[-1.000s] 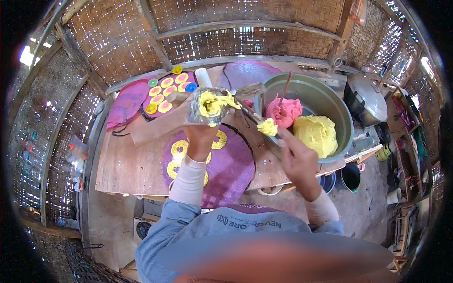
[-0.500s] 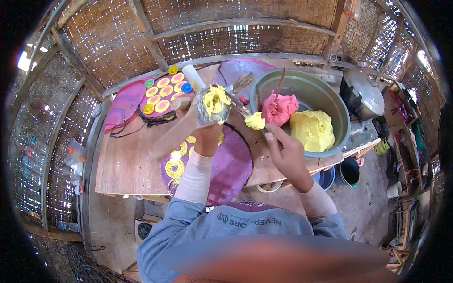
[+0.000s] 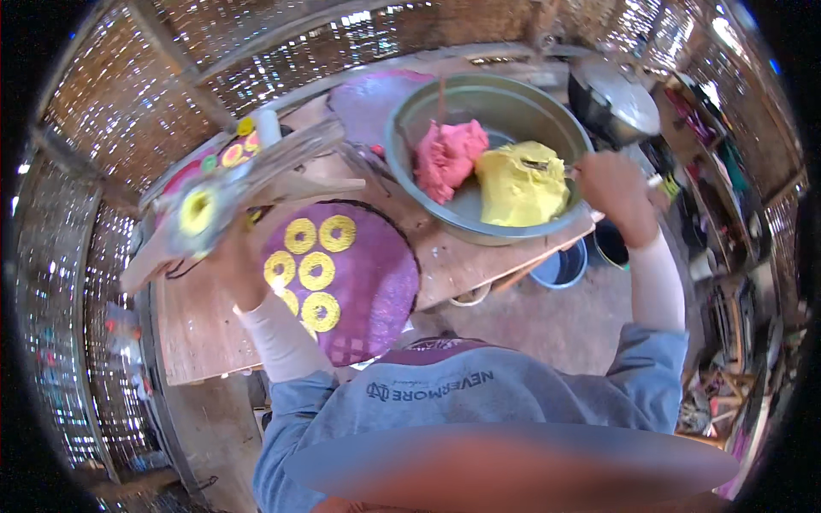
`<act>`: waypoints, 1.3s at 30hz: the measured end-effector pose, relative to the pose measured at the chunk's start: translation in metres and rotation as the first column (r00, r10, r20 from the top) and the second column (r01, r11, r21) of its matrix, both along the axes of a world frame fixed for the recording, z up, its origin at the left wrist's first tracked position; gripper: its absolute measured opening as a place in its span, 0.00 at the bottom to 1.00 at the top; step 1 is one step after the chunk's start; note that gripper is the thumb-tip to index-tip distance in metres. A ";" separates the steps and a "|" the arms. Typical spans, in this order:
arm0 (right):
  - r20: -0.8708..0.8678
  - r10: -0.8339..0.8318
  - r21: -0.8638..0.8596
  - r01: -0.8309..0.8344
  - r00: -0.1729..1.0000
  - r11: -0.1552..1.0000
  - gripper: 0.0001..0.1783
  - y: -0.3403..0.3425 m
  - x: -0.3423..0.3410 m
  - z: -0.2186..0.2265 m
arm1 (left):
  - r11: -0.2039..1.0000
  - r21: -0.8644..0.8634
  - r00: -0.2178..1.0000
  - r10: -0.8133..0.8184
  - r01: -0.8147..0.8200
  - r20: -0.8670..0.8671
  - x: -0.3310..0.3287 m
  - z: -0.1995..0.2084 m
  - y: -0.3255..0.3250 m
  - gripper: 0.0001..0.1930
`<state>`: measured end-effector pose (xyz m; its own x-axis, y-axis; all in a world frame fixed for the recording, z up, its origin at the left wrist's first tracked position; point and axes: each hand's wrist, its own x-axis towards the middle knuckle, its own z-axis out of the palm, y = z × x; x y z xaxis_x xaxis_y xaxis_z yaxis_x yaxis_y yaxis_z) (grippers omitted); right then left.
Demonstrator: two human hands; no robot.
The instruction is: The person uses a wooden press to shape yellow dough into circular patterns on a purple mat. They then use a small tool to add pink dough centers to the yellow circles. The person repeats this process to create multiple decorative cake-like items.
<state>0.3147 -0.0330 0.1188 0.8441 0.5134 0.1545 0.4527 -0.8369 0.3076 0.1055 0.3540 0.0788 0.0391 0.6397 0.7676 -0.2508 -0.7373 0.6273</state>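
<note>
My left hand, partly smeared by motion, grips a wooden-armed dough press. Yellow dough fills the press's round cup, held over the table's left part. At the basin's right rim, my closed right hand holds a flat-bladed tool, likely a spatula, its blade against the top of a yellow dough lump. Beside that lump, pink dough sits in the same grey-green basin with a stick upright in it. Several lacy yellow dough rings lie on a round purple mat before me.
Behind the press stand a white cylinder and a mat with pink-and-yellow rounds. Another purple sheet lies at the back of the wooden table. A large lidded pot is beyond the basin; a blue bucket stands below.
My right hand has moved right with the spatula, from beside the press to the yellow dough lump; the dough clump on its blade is gone. The press has swung left and lower.
</note>
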 end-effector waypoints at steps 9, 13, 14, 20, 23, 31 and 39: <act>-0.038 0.150 -0.228 -0.155 0.988 0.961 0.09 0.040 0.085 -0.080 | 0.381 -0.060 0.386 -0.910 0.923 0.151 0.001 0.026 -0.035 0.20; -0.158 0.657 0.377 -0.570 0.737 0.730 0.13 0.109 -0.004 -0.049 | -0.018 0.114 -0.050 -0.955 0.993 0.292 0.003 0.006 -0.027 0.16; -0.187 0.913 0.881 -0.350 0.362 0.319 0.15 0.135 -0.045 -0.051 | -0.140 0.219 -0.200 -0.939 0.966 0.281 0.007 0.001 -0.024 0.16; 0.364 0.692 0.604 0.724 -0.623 0.334 0.36 0.209 -0.194 -0.087 | -0.457 0.259 -0.514 -0.828 0.851 0.226 0.025 -0.009 -0.006 0.15; 0.406 0.716 0.027 0.791 -0.568 0.612 0.38 0.218 -0.230 -0.082 | -0.193 -0.083 -0.147 -0.912 0.978 0.382 -0.038 -0.023 0.037 0.19; -0.285 0.921 0.772 0.634 0.267 0.056 0.41 0.208 -0.237 -0.073 | 0.857 -0.002 0.733 -0.443 0.516 -0.517 -0.155 -0.074 0.059 0.17; -0.045 0.879 0.974 -0.174 0.474 0.144 0.46 0.246 -0.275 -0.039 | 0.843 0.127 0.606 -0.262 0.522 -0.751 -0.189 -0.036 0.051 0.22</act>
